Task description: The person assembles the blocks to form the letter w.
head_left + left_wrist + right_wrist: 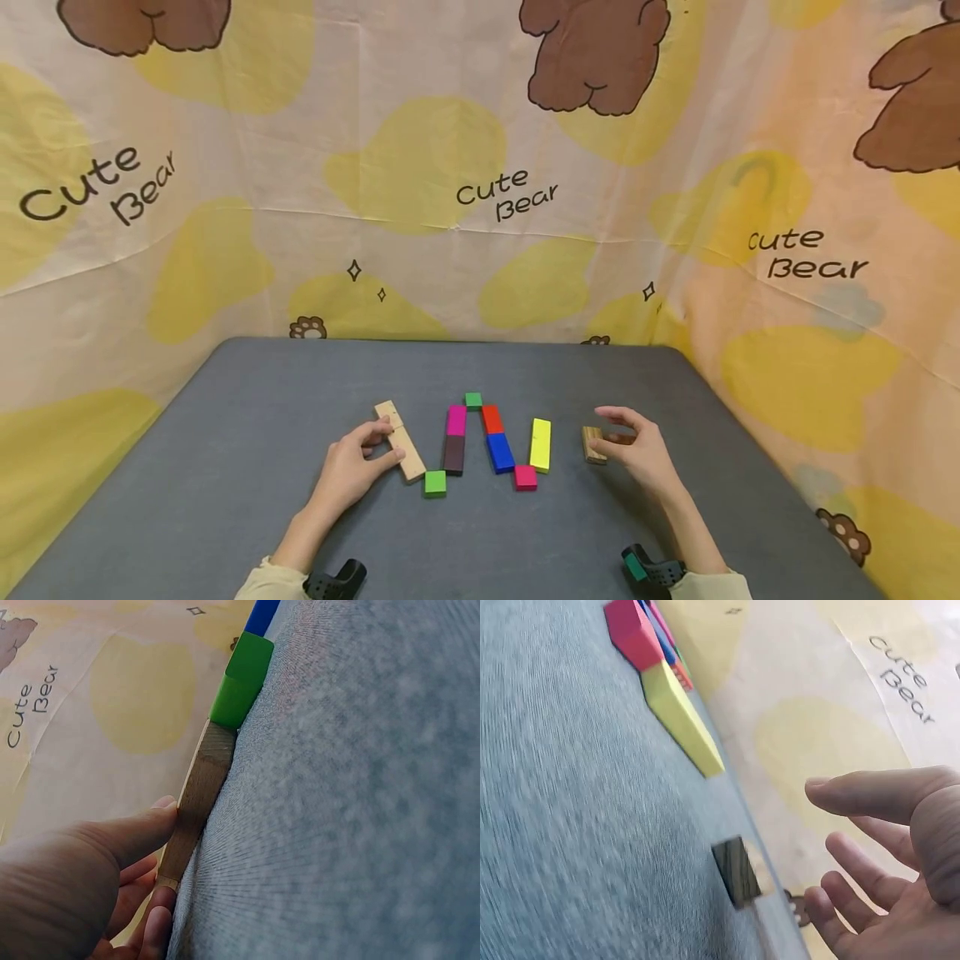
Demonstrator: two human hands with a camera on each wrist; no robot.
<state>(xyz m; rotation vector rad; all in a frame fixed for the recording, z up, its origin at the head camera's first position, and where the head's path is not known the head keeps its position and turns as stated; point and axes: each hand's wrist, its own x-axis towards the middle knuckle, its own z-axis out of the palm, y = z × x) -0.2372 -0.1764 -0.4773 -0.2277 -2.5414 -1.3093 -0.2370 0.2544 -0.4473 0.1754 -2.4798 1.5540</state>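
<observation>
My left hand [348, 468] is at the left end of a zigzag row, its thumb and fingertips touching the edge of a long pale wooden block [408, 458] and a shorter pale wooden block [386, 408] lined up above it. The left wrist view shows the thumb against the long block's side [199, 795], with fingertips by its far end. On the right, my right hand [641, 454] hovers with fingers spread over a small grained wooden block [592, 450]. In the right wrist view a gap separates the fingers from that block [739, 874].
Continuing the zigzag are a light green cube [435, 484], a dark block [453, 456], a magenta block [457, 419], a green cube [473, 401], a red block [492, 419], a blue block [500, 454], a pink cube [525, 477] and a yellow block [540, 446]. A printed curtain [420, 167] hangs behind the grey table [300, 375].
</observation>
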